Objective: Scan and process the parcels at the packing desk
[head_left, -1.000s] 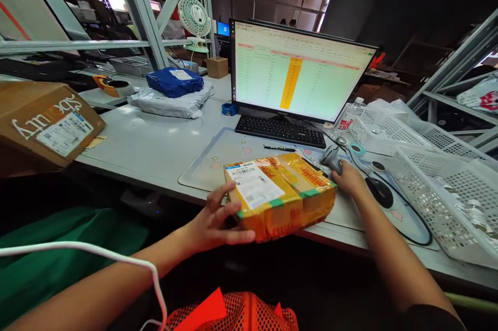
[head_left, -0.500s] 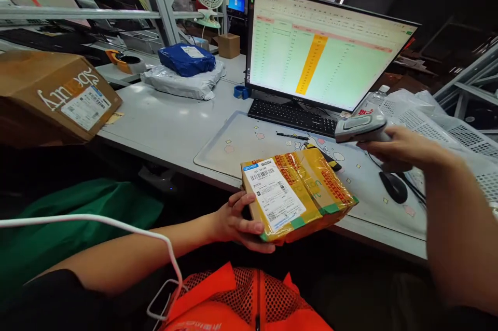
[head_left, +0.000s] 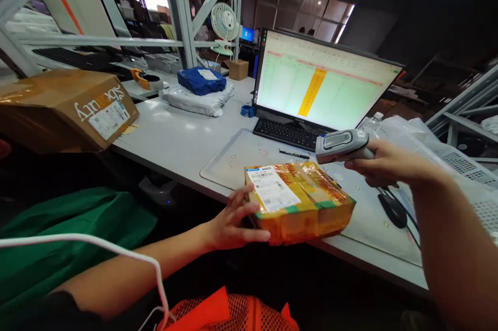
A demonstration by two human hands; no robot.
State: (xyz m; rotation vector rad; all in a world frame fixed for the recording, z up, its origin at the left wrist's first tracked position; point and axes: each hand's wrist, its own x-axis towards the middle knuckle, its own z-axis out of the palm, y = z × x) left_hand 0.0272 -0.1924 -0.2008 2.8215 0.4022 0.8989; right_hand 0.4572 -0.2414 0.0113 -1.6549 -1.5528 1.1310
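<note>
A small cardboard box [head_left: 307, 206], wrapped in yellow and green tape, lies over the front edge of the desk. Its white shipping label [head_left: 274, 189] faces up. My left hand [head_left: 237, 222] grips the box's near left corner, thumb along the front face and fingers at the left side. A grey handheld barcode scanner [head_left: 341, 145] is in my right hand [head_left: 389, 165], raised to the right of the box and pointing left over the desk mat [head_left: 221, 167].
A monitor [head_left: 322, 79] with a spreadsheet and a black keyboard [head_left: 286, 133] stand behind the box. A mouse [head_left: 392, 210] lies at right beside white perforated baskets [head_left: 462, 160]. A large carton [head_left: 66, 113] and blue and white parcels [head_left: 202, 81] are at left.
The box has tipped so that more of its front side shows, and its far part has lowered onto the desk. The scanner has moved slightly left. The camera view has shifted upward.
</note>
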